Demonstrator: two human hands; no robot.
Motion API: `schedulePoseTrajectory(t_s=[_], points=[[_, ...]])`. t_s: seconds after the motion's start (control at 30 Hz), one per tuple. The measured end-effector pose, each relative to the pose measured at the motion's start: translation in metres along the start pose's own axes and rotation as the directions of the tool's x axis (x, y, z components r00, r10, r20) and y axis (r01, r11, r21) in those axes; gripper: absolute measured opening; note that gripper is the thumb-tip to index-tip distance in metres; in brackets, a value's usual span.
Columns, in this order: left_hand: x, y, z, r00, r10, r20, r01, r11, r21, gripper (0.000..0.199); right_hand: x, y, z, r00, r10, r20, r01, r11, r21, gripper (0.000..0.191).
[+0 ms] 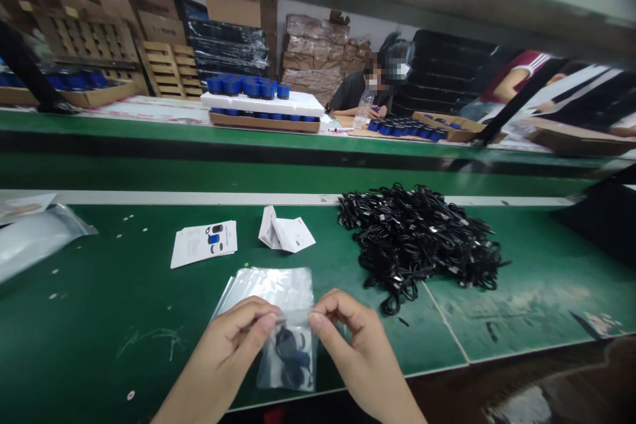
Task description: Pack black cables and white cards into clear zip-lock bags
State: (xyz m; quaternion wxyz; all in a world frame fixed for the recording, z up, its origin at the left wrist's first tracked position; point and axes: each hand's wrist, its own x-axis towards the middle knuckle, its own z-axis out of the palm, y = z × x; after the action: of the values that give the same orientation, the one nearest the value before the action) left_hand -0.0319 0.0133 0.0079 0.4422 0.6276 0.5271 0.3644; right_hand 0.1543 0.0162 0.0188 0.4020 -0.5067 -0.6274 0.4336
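A small clear plastic bag (287, 371) hangs near the table's front edge, with dark and blue shapes showing through it; whether these are printed or real parts I cannot tell. My left hand (243, 334) pinches the bag's top edge at its left corner between thumb and forefinger. At the right corner, my right hand (348, 334) grips the same edge in the same way. Just beyond my hands lies a stack of flat clear bags (278, 283). Farther off are a pile of printed cards (206, 245) and some folded white leaflets (293, 234).
Right of my hands is a large heap of black cables (422, 245). A filled plastic bag (37, 238) lies far left. Across the green table (124, 318), a raised shelf holds blue round items (243, 86) on a white tray. A co-worker (358, 93) sits behind it.
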Motion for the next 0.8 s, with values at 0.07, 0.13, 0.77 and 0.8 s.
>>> schedulePoseTrajectory(t_s=[0.07,0.13,0.77,0.8], points=[[-0.001,-0.004,-0.002,1.0,0.009,0.008,-0.009,0.999,0.041,0.023,-0.001,0.0,-0.001,1.0,-0.006,0.003,0.006,1.0,-0.02,0.016],[-0.002,-0.008,-0.003,1.0,0.012,-0.007,-0.011,0.998,0.069,0.022,-0.002,0.0,-0.001,1.0,-0.019,0.003,0.019,0.999,-0.043,0.017],[-0.009,-0.006,0.027,0.973,-0.107,-0.204,0.093,0.993,-0.078,0.037,-0.012,0.012,0.045,0.996,0.017,-0.084,-0.01,0.997,0.079,0.017],[-0.011,-0.004,0.031,0.956,-0.14,-0.259,0.114,0.987,-0.114,0.037,-0.013,0.014,0.049,0.996,-0.022,-0.092,0.024,0.999,0.026,0.019]])
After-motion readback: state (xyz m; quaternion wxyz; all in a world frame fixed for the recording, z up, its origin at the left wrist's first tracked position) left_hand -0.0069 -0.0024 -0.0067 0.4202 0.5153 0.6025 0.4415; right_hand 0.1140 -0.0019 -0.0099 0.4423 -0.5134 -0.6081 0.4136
